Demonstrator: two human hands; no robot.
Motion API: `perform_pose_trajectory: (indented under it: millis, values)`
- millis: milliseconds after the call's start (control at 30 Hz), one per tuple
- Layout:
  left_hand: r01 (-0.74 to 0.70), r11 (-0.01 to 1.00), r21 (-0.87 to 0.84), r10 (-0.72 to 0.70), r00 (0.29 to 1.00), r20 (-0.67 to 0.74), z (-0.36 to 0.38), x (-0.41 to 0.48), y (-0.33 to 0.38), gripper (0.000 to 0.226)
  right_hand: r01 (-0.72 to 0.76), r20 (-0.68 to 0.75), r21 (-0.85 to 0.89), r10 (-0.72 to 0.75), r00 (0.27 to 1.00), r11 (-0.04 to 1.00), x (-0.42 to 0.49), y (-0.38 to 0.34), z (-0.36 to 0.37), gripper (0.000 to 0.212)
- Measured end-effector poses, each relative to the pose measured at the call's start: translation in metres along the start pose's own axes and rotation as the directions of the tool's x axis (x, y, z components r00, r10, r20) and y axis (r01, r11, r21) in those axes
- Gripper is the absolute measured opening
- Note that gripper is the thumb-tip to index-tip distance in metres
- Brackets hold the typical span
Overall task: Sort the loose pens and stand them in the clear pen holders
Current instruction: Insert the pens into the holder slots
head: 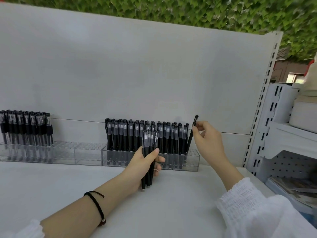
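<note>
My left hand (145,164) grips a bundle of several black pens (149,143) upright in front of the right clear pen holder (192,159). That holder is packed with many standing black pens (137,134). My right hand (208,136) pinches the cap end of a single black pen (192,133), which leans with its tip at the holder's right end. A second clear holder (85,152) on the left carries another group of black pens (25,127) at its left end; its right part shows only bare holes.
The holders stand on a white shelf (85,186) against a white back panel (137,74). A slotted white upright (264,93) bounds the shelf on the right, with white racks and boxes (295,134) beyond it. Green foliage shows above.
</note>
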State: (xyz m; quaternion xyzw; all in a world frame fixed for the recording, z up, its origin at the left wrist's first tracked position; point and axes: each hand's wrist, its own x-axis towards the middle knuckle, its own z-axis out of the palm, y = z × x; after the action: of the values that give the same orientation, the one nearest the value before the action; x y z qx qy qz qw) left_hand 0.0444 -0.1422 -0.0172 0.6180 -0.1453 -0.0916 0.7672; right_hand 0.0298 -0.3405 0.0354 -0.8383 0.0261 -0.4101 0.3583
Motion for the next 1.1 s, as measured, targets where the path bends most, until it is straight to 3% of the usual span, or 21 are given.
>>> perform_pose_trajectory:
  millis: [133, 267, 367, 433, 600, 767, 867, 933, 1000, 1100]
  values:
    - [0.001, 1.0, -0.028, -0.001, 1.0, 0.013, 0.001, -0.001, 0.0, 0.023, -0.07, 0.202, -0.131, 0.096, 0.975, 0.989, 0.0, 0.009, 0.006, 0.022]
    - [0.005, 0.999, -0.054, -0.004, 0.999, 0.033, 0.003, -0.003, 0.002, 0.018, -0.155, 0.151, -0.156, 0.178, 0.972, 0.976, 0.0, 0.009, 0.002, 0.018]
    - [0.013, 0.994, -0.108, -0.007, 0.998, 0.055, 0.003, -0.005, 0.004, 0.015, -0.126, 0.046, -0.061, 0.129, 0.991, 0.99, -0.002, 0.002, 0.0, 0.012]
    - [0.027, 0.988, -0.15, -0.017, 0.998, 0.065, 0.004, -0.006, 0.005, 0.017, -0.058, 0.06, 0.076, 0.054, 0.997, 0.995, -0.005, -0.005, 0.002, 0.015]
    - [0.05, 0.972, -0.231, -0.029, 0.995, 0.092, 0.006, -0.007, 0.005, 0.022, -0.04, 0.397, 0.29, -0.082, 0.914, 0.956, -0.02, -0.025, 0.013, 0.011]
    - [0.028, 0.97, -0.243, -0.007, 0.996, 0.086, 0.005, -0.007, 0.005, 0.017, -0.175, 0.481, 0.337, -0.01, 0.877, 0.925, -0.02, -0.029, 0.011, 0.01]
    - [0.018, 0.975, -0.224, -0.01, 0.999, 0.036, 0.004, -0.006, 0.005, 0.021, -0.285, 0.349, 0.503, 0.11, 0.931, 0.816, -0.009, -0.027, 0.002, 0.007]
    - [0.03, 0.989, -0.147, -0.032, 0.999, -0.009, 0.003, -0.006, 0.005, 0.024, -0.231, 0.15, 0.589, 0.176, 0.973, 0.774, 0.0, -0.022, -0.005, 0.008]
    - [0.028, 0.997, -0.067, -0.03, 0.999, -0.033, 0.001, -0.004, 0.004, 0.027, -0.101, -0.039, 0.474, 0.136, 0.99, 0.875, 0.006, -0.011, -0.008, 0.009]
    - [0.026, 0.999, -0.048, -0.027, 0.999, -0.018, 0.001, -0.002, 0.003, 0.029, -0.024, -0.092, 0.321, 0.057, 0.994, 0.947, 0.008, -0.002, -0.007, 0.004]
